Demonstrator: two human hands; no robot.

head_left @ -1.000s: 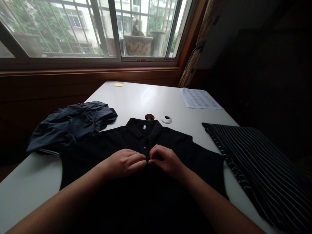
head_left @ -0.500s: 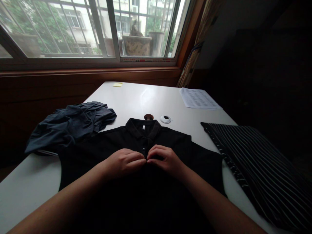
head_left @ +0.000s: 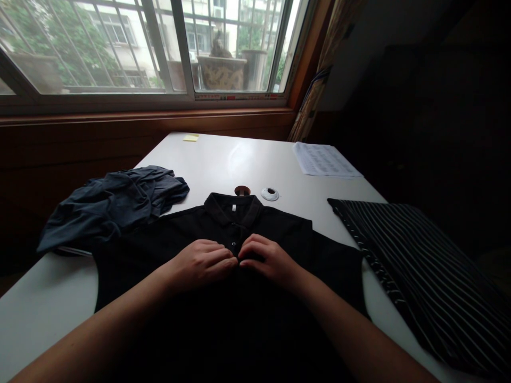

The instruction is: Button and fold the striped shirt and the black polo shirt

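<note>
A black polo shirt (head_left: 167, 239) lies flat, front up, on the white table (head_left: 223, 159), its collar toward the window. My left hand (head_left: 202, 263) and my right hand (head_left: 266, 260) meet at the button placket just below the collar. Both have their fingers curled and pinched on the placket fabric, fingertips nearly touching each other. A small button shows right above the fingertips.
A crumpled dark blue garment (head_left: 114, 205) lies at the left. A black striped garment (head_left: 423, 276) covers the right edge. A printed sheet (head_left: 323, 159), a yellow sticky note (head_left: 190, 138), a cable hole (head_left: 242, 190) and its white cap (head_left: 270, 194) lie beyond the collar.
Both hands stay pinched at the placket, with only small finger movement. The view has shifted slightly.
</note>
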